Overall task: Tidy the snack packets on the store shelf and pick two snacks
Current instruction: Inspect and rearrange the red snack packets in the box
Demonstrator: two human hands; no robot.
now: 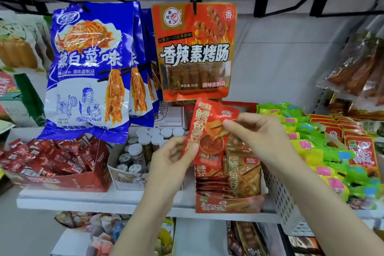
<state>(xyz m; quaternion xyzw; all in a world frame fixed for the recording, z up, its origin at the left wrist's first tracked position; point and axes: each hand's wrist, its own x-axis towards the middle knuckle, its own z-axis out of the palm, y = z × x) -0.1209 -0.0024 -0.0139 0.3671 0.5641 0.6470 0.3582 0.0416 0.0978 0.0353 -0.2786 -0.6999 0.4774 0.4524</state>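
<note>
A small red snack packet [207, 131] is held up above the open red display box [228, 206] on the white shelf [83, 201]. My left hand [172, 160] pinches its lower left edge. At its upper right edge, my right hand [255, 133] pinches it between thumb and fingers. The box holds more red packets [212, 185] lying stacked and tan packets [243, 174] standing upright behind them.
Blue bags [89, 68] and an orange-red bag [195, 50] hang from hooks above. On the shelf stand a red box of coffee sachets [56, 162], a white box of capped jars [143, 147] and a white perforated basket [278, 193] beside green and yellow packets [324, 151].
</note>
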